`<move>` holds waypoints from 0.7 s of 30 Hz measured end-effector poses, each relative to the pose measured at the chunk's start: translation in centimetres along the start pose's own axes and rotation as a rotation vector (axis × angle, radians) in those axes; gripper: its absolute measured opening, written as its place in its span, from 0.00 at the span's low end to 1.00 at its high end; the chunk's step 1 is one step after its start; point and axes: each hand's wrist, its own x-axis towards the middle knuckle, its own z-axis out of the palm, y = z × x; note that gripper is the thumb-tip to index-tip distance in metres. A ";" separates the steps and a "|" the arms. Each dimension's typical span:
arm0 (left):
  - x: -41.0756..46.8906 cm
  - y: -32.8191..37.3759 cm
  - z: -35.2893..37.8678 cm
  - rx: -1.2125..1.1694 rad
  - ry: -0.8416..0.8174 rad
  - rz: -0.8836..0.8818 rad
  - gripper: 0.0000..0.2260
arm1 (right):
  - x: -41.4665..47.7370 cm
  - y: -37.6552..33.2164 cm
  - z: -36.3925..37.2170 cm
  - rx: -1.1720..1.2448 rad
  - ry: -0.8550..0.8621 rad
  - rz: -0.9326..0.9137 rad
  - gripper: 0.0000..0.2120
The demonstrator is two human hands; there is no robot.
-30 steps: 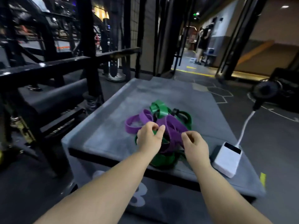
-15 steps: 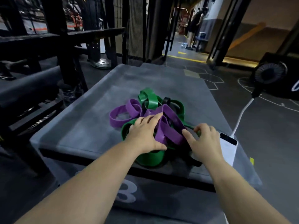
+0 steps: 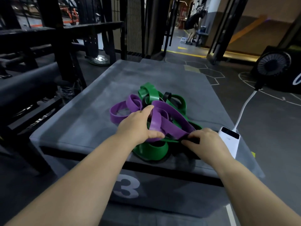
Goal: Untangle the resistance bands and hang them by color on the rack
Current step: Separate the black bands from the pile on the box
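While our left hand curls over the purple band, fingers hooked across its top and thumb tucked under so that it grips a fold, our right hand pinches a black band between thumb and bent fingers, at the spot where a purple strand ends. Both hands are closed on rubber, and they sit close together without touching. We see wide, flat, matte strips wound through one another in a single heap on the padded grey top of a box, in its near half and nearer the right edge than the left. A green band bulges out beneath our left hand as a thick fold almost at the near edge, and more green loops stand up on the far side of the heap. One purple loop lies flat and open, pointing toward the left edge. The longest purple strand runs slantwise from our left fingertips, on the far left, down to our right hand, on the near right. A small black loop also pokes up at the far side; we cannot tell whether it belongs to the pinched band. A white power bank rests by the right edge just beside our right hand, its cable leading away over the floor.
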 end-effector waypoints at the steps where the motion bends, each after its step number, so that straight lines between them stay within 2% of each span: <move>1: -0.1 -0.1 -0.3 0.016 -0.035 0.005 0.51 | 0.0 -0.2 0.1 -0.013 0.000 0.013 0.14; 3: -0.4 -0.4 -0.9 0.045 -0.070 0.000 0.52 | -0.2 -0.6 0.2 -0.067 0.018 0.044 0.17; 7: -0.7 -1.0 -1.1 0.142 -0.024 -0.011 0.51 | -0.4 -1.1 -0.1 -0.147 -0.006 0.152 0.24; 10: -0.6 -1.8 -0.9 0.237 -0.111 -0.066 0.51 | -0.7 -1.3 0.0 -0.163 -0.057 0.192 0.28; 13: -0.5 -2.4 -0.5 0.142 -0.147 -0.097 0.49 | -0.8 -1.4 0.0 -0.089 -0.042 0.198 0.28; 17: -0.3 -2.5 0.3 0.110 -0.014 -0.082 0.41 | -0.7 -1.7 -0.6 -0.062 -0.068 0.194 0.26; 19: -0.2 -2.3 0.8 0.123 0.036 -0.053 0.38 | -0.7 -2.1 -0.8 -0.031 -0.053 0.153 0.22; 21: 0.1 -2.3 1.0 0.102 0.102 -0.044 0.35 | -0.5 -2.5 -1.2 0.100 0.020 0.123 0.16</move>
